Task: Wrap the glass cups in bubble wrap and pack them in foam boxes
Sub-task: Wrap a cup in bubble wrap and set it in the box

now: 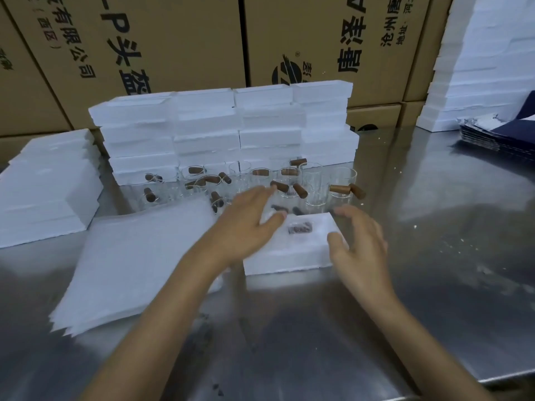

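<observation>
An open white foam box [289,257] sits in the middle of the steel table, a wrapped cup [300,228] with a dark handle showing inside it. My left hand [246,224] hovers over the box's left side with fingers spread. My right hand [359,241] is at the box's right edge, fingers loosely curved, thumb touching the foam rim. Several glass cups with wooden handles [312,183] stand behind the box. A stack of bubble wrap sheets [139,264] lies to the left.
Stacked foam boxes [223,131] form a wall behind the cups, with more foam [46,192] at the left and a tall stack [480,68] at the back right. Cardboard cartons [173,39] line the back. Dark folded sheets [500,134] lie at the far right.
</observation>
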